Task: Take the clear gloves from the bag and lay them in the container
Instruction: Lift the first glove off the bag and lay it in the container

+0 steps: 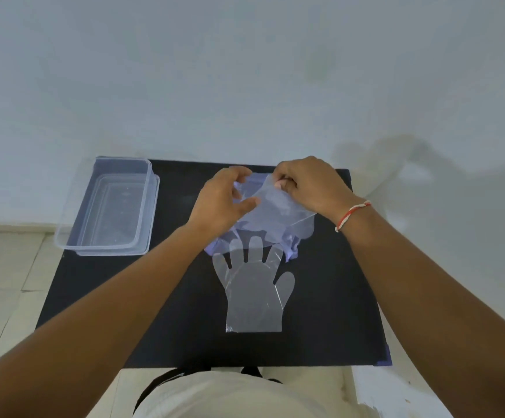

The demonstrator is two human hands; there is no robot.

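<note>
A clear plastic bag (275, 206) of gloves lies at the far middle of the black table (335, 297). My left hand (224, 203) grips the bag's left edge. My right hand (308, 185) pinches clear film at the bag's top; I cannot tell whether that film is a glove or the bag itself. One clear glove (254, 291) lies flat on the table nearer to me, fingers pointing away. The clear rectangular container (109, 206) stands at the table's far left corner with nothing in it.
The table stands against a pale wall. Tiled floor shows to the left and right of it. A red and white thread sits on my right wrist (352, 215). The container overhangs the table's left edge slightly.
</note>
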